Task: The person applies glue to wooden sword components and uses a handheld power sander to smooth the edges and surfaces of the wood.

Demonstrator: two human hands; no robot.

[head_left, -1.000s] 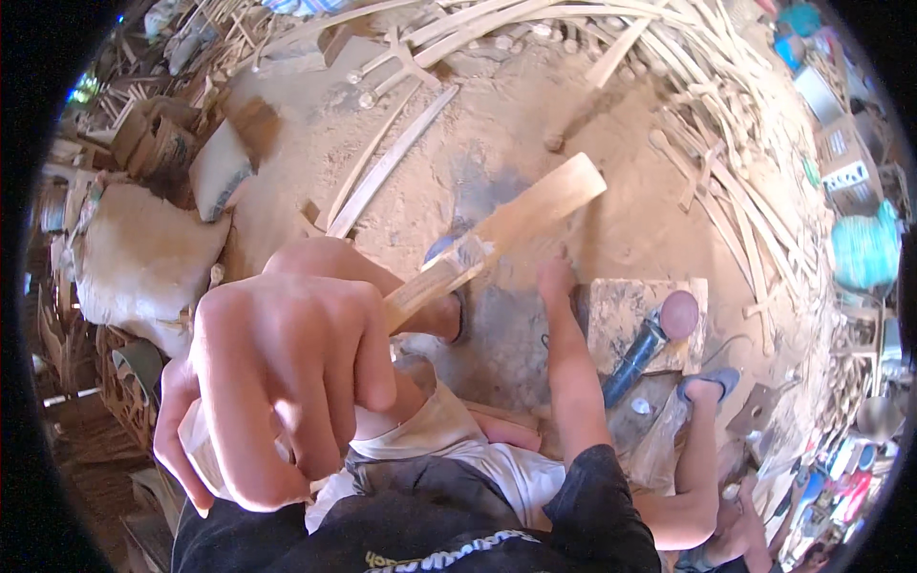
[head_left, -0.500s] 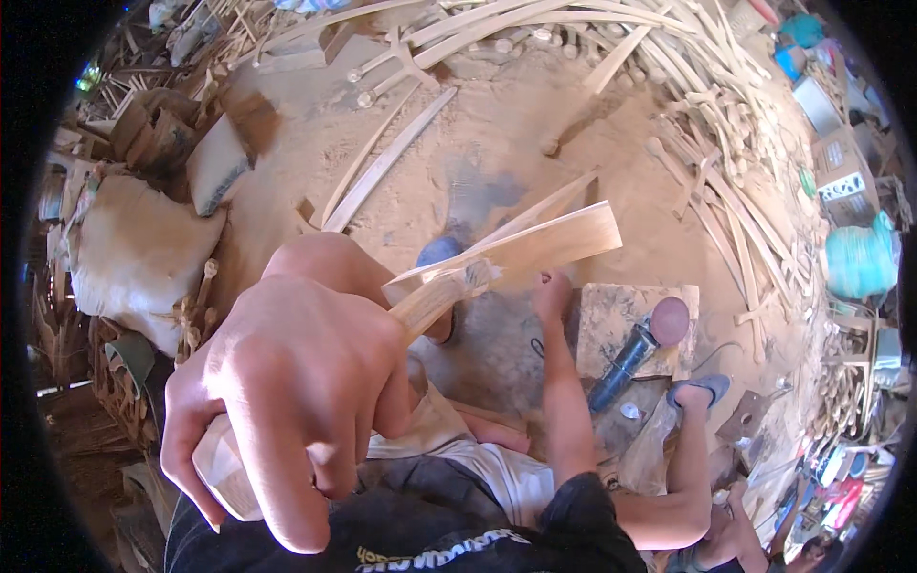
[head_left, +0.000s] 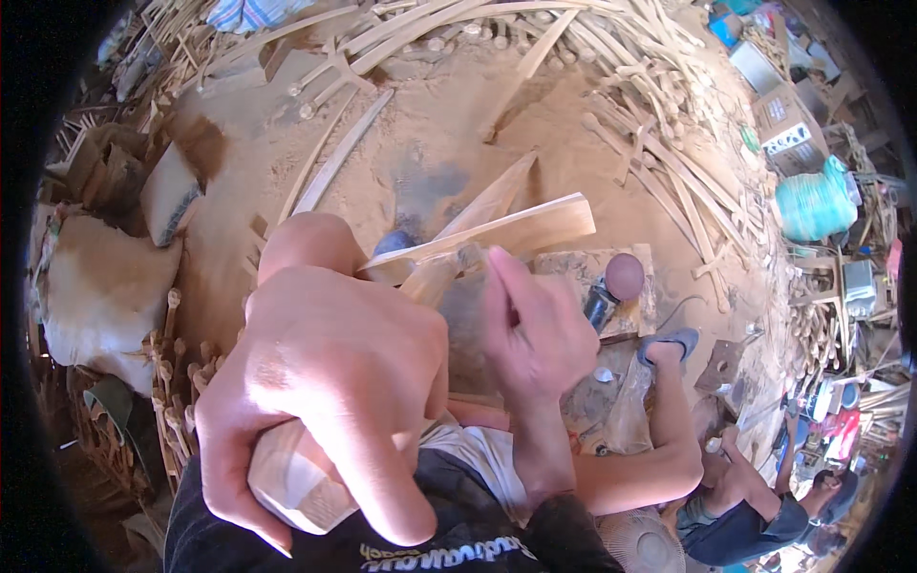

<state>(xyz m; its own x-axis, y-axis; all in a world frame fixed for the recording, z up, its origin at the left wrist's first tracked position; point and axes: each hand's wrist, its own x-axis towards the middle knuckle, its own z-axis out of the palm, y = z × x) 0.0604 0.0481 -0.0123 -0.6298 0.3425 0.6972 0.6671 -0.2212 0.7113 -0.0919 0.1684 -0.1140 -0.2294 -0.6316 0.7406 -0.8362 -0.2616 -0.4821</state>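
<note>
My left hand (head_left: 325, 372) is closed around a pale wooden T-shaped piece (head_left: 521, 224) and raised close to the head camera. Its faceted knob end (head_left: 301, 477) pokes out between my thumb and fingers. Beyond my knuckles the shaft (head_left: 430, 279) meets a long, slightly curved crosspiece. My right hand (head_left: 540, 329) is up beside the joint, fingers curled in a pinch and a little blurred. Whether it holds anything small, I cannot make out. Behind it a dark power tool with a round disc (head_left: 625, 277) lies on a dusty wooden board (head_left: 583, 260), partly hidden by the hand.
Loose wooden strips (head_left: 346, 151) lie on the dusty floor (head_left: 430, 124). Stacks of knobbed sticks (head_left: 669, 172) curve round the far and right sides. A pale sack (head_left: 105, 296) is at left, a turquoise bundle (head_left: 815, 202) at right. Another person (head_left: 755, 516) sits at lower right.
My right hand has risen from low beside the board to near the wooden piece. My left hand and the piece have shifted slightly right; the whole view has turned somewhat.
</note>
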